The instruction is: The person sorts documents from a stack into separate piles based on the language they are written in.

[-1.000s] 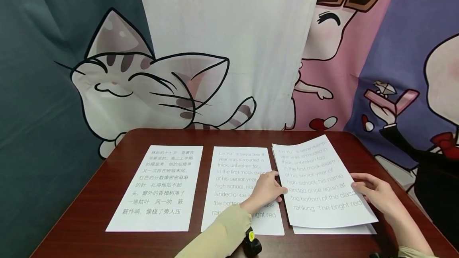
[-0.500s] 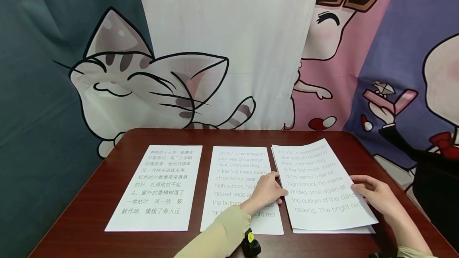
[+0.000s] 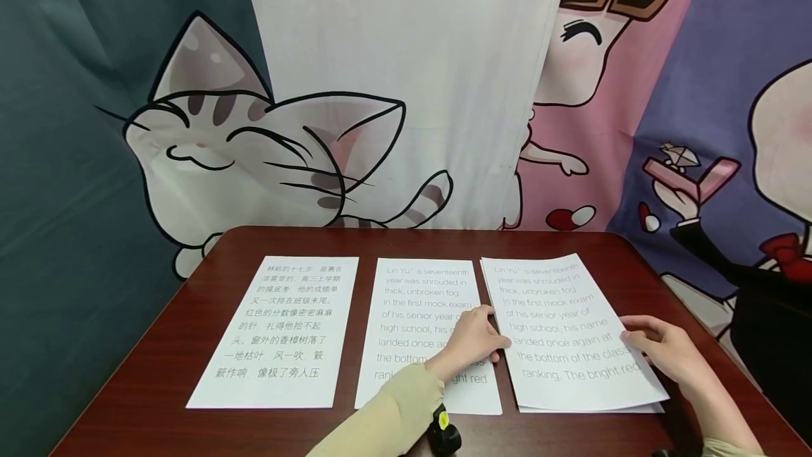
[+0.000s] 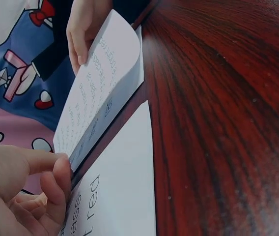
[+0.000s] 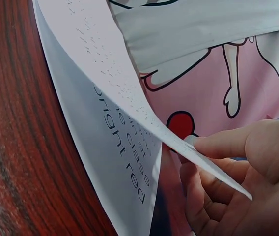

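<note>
Top sheet point(image 3: 558, 330) shld be light, floppy; hold by side edges. R hand point(image 3: 671, 352) pinches right edge; L hand point(image 3: 468, 338) prob. left, tips part hid.

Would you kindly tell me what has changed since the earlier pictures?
The top sheet has sunk nearer the lower sheet, its far right corner dropping, and the right hand holding it has dipped slightly. Nothing was newly held or released: the left hand stays at the top sheet's left edge; the middle sheet and left sheet lie unmoved.
</note>
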`<state>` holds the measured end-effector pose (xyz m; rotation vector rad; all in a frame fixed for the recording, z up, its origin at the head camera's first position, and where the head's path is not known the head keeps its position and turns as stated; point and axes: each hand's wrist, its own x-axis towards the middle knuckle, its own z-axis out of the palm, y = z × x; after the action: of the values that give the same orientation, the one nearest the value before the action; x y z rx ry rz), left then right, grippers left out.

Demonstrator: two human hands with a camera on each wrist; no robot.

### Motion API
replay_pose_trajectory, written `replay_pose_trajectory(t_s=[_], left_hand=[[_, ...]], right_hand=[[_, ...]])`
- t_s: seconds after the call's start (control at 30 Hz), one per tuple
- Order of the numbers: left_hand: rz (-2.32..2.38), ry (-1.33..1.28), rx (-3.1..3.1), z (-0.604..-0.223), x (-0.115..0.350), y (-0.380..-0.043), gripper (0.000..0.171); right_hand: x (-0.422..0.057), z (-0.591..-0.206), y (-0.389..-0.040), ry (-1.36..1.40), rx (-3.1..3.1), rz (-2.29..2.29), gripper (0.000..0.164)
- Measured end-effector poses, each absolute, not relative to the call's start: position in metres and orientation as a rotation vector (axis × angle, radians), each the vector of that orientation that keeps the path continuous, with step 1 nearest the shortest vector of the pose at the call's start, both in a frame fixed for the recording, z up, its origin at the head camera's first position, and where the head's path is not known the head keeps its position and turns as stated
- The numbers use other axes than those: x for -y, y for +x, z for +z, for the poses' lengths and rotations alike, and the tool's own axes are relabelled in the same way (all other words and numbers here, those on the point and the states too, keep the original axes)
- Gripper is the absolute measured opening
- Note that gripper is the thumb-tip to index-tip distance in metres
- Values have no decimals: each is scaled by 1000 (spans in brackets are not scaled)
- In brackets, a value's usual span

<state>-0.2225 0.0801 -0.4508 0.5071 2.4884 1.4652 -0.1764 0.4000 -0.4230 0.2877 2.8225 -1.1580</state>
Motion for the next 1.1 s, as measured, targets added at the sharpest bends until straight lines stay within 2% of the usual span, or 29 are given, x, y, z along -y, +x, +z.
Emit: replay_pose_trajectory(t_s=[0.7, 1.1], left_hand=[[1410, 516, -2513, -448, -69, -224, 68], [1421, 505, -2499, -446, -56, -228, 74]], right_hand=[[-403, -420, -175, 254, -3042, -989, 49], [-374, -414, -181, 244, -3076, -988, 46]])
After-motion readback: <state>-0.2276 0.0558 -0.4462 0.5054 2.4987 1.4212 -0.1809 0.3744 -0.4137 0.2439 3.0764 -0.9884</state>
